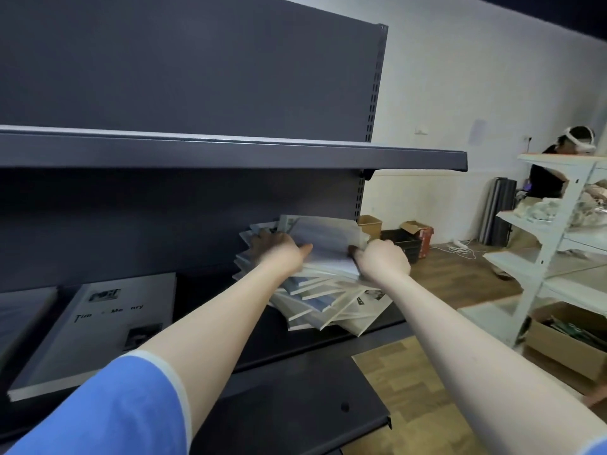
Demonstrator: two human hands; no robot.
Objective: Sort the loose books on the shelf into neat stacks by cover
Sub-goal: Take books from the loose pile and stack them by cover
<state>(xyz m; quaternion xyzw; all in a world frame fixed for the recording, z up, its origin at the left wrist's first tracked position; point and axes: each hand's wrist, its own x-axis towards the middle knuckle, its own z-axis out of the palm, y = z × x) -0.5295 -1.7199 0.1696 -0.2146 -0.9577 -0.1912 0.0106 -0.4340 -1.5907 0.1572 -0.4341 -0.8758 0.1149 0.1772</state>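
I see both hands on the top book (325, 241) of the messy pile (328, 300), far right on the shelf (262, 326). Left hand (279, 251) pinches its left edge, thumb on the cover. Right hand (382, 259) grips its near right corner, fingers curled.

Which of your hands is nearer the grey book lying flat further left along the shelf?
Left. The left hand grips the messy pile's left side, closer to the grey book; the right hand grips the pile's right side, farther away.

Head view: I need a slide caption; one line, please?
Both hands, left and right, grip the top book of a fanned, messy pile on a dark shelf.
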